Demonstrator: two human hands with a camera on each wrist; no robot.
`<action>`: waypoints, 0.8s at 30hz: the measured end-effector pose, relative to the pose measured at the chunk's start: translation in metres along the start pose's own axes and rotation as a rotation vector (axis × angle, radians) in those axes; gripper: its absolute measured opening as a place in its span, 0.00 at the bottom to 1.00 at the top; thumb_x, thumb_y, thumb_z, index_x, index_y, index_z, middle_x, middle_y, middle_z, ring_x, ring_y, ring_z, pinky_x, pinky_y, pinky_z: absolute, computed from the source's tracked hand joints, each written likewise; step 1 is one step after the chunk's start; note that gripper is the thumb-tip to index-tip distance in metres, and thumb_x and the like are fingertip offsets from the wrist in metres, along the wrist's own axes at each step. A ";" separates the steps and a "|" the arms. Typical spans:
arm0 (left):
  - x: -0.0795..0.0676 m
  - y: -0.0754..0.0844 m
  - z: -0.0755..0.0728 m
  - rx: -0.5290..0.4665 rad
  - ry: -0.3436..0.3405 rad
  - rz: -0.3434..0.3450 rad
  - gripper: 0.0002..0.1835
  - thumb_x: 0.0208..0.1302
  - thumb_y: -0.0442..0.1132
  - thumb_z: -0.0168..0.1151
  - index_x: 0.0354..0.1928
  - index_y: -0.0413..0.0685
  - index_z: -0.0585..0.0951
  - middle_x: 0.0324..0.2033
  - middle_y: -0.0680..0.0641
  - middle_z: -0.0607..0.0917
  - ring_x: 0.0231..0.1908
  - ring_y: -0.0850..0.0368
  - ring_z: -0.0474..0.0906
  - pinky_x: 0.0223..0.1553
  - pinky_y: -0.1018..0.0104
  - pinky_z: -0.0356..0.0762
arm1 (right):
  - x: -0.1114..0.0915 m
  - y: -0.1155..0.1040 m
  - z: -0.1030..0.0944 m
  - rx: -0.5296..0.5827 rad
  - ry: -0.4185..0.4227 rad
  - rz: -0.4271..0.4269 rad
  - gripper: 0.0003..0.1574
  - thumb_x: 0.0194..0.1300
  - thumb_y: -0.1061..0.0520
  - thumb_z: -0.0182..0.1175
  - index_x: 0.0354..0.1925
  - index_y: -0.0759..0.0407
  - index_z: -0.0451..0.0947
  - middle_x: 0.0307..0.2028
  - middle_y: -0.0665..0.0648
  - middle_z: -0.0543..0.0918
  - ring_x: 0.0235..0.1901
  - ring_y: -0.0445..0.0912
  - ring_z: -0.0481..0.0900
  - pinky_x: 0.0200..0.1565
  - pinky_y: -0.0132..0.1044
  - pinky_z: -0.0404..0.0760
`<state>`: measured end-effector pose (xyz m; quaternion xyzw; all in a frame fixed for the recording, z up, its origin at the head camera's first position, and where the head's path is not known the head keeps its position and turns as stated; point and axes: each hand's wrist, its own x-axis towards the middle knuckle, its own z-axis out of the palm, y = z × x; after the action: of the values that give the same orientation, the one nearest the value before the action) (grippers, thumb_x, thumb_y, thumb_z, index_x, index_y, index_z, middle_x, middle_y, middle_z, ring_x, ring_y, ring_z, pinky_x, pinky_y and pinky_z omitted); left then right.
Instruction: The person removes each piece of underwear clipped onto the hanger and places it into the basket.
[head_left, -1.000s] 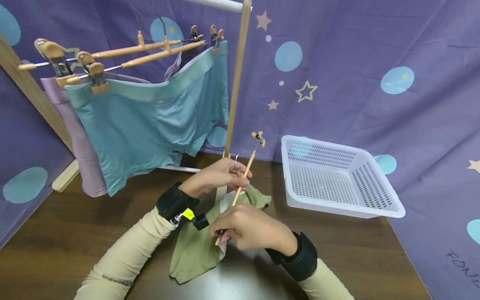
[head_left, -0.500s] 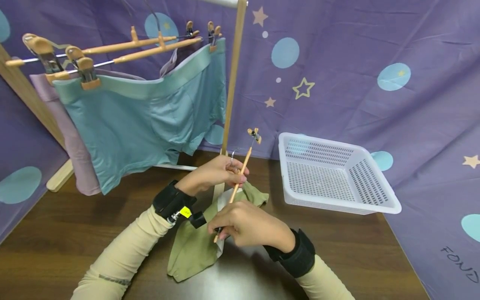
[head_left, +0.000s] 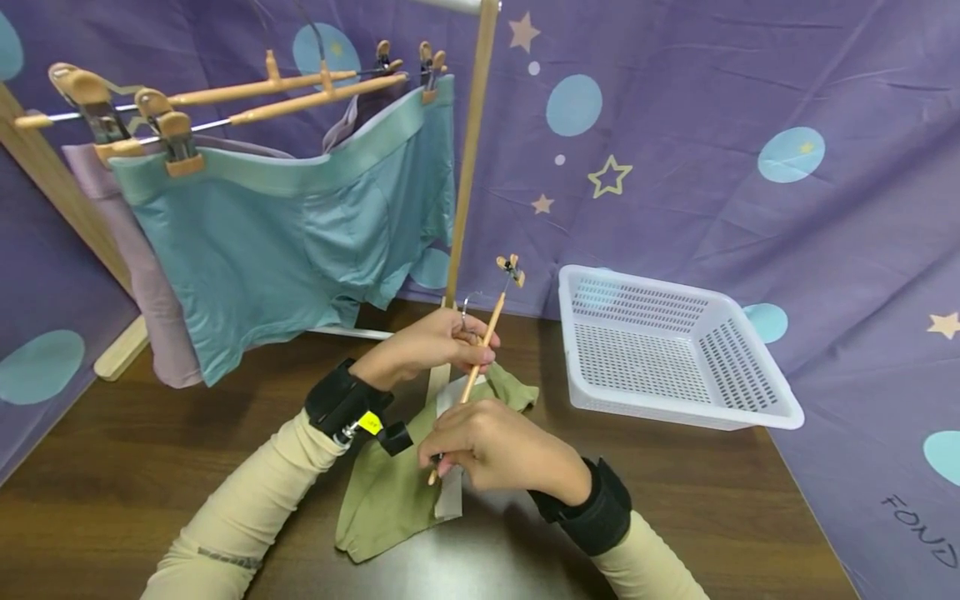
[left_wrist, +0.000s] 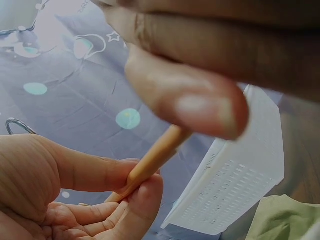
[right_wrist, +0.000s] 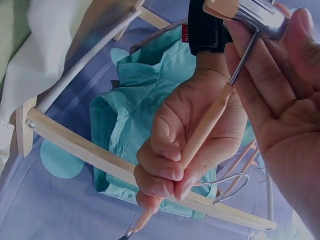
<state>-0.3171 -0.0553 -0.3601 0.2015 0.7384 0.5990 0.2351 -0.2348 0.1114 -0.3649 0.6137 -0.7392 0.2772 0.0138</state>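
A clip hanger (head_left: 491, 321) with an orange bar slants between the two hands in the head view. My left hand (head_left: 431, 346) pinches the middle of its bar, near the metal hook (head_left: 466, 310). The lower clip (right_wrist: 262, 17) is in my right hand (head_left: 495, 450); the right wrist view shows fingers against its metal body. At the hanger's upper end sits the other clip (head_left: 512, 271), with no cloth in it. Beneath the hands lies an olive-green garment (head_left: 386, 500) with a pale band (head_left: 450, 497), partly hidden by the right hand.
Teal boxer shorts (head_left: 277, 225) and a mauve garment (head_left: 161, 308) hang from clip hangers on a wooden-posted rack (head_left: 471, 150) at left. A white perforated basket (head_left: 682, 408) stands at right, near the purple curtain (head_left: 675, 208).
The pale band below the right hand has dropped and now lies flatter, showing more of its end. Both hands keep their hold on the hanger. The head view has shifted slightly.
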 end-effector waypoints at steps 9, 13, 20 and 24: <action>0.000 0.000 0.000 -0.013 0.010 0.002 0.14 0.69 0.31 0.63 0.52 0.29 0.80 0.32 0.50 0.88 0.33 0.63 0.85 0.43 0.63 0.88 | -0.001 0.000 0.000 0.040 -0.010 0.033 0.14 0.60 0.74 0.66 0.42 0.61 0.86 0.36 0.52 0.89 0.36 0.37 0.83 0.45 0.18 0.79; 0.001 -0.001 0.000 -0.006 0.008 0.001 0.14 0.69 0.31 0.63 0.53 0.29 0.80 0.34 0.49 0.88 0.34 0.62 0.86 0.43 0.62 0.88 | -0.001 0.000 -0.001 0.056 -0.034 0.055 0.18 0.60 0.77 0.62 0.44 0.61 0.86 0.37 0.52 0.89 0.37 0.36 0.83 0.45 0.17 0.78; 0.001 -0.002 0.000 -0.015 0.023 0.009 0.14 0.69 0.31 0.63 0.52 0.29 0.80 0.31 0.50 0.88 0.33 0.62 0.86 0.41 0.64 0.88 | -0.002 0.001 -0.002 0.074 -0.076 0.068 0.18 0.62 0.76 0.61 0.45 0.61 0.85 0.38 0.52 0.88 0.38 0.37 0.82 0.46 0.18 0.78; 0.000 -0.002 0.000 -0.014 0.035 0.007 0.14 0.69 0.31 0.63 0.52 0.29 0.80 0.31 0.50 0.88 0.32 0.62 0.85 0.40 0.64 0.88 | -0.002 0.000 -0.005 0.085 -0.103 0.078 0.16 0.64 0.75 0.62 0.47 0.62 0.85 0.40 0.54 0.89 0.40 0.38 0.83 0.47 0.19 0.79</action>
<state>-0.3172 -0.0557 -0.3618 0.1919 0.7374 0.6087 0.2214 -0.2360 0.1149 -0.3616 0.5979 -0.7497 0.2768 -0.0613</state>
